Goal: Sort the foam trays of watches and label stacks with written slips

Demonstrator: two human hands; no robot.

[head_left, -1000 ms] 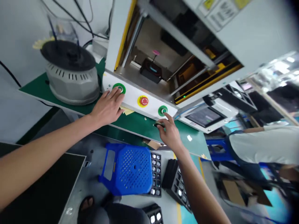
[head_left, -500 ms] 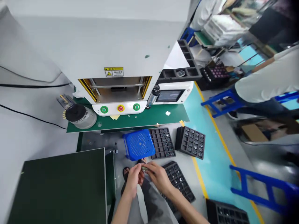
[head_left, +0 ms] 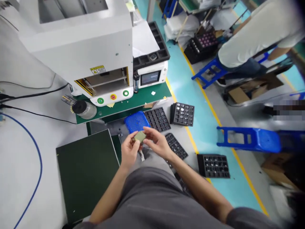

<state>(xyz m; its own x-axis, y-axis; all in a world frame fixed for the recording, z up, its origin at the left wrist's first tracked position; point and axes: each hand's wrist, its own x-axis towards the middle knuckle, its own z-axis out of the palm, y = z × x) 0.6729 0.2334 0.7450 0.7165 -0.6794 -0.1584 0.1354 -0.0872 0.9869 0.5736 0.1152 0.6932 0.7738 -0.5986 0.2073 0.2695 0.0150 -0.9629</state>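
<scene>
Teal flooring [head_left: 190, 83] striped with yellow lines runs through a busy workshop, where a person in dark grey stands before a white press machine [head_left: 81, 47] on a green surface [head_left: 124, 109]; at chest height, well short of the machine, both bare hands hold a small olive-green block [head_left: 140, 136]. The left hand [head_left: 129, 151] has its fingers closed on the block's left side, thumb along the lower edge; the right hand [head_left: 158, 143] has thumb and forefinger gripping the right side; finer detail of the block is too small to tell.

Two green-ringed buttons flank a red emergency-stop button [head_left: 113, 97] on the machine's front; a touchscreen unit [head_left: 150, 78] stands to its right, a black compartment tray [head_left: 164, 54] on top; a round grey device [head_left: 87, 110] with a black lid sits at the surface's left end. Beyond the hands is a blue plastic stool [head_left: 137, 121]; beside it on the floor lie black trays [head_left: 158, 119] of small shiny pieces. A co-worker [head_left: 250, 41] in a pale shirt sits on another blue stool [head_left: 212, 71], upper right.
</scene>
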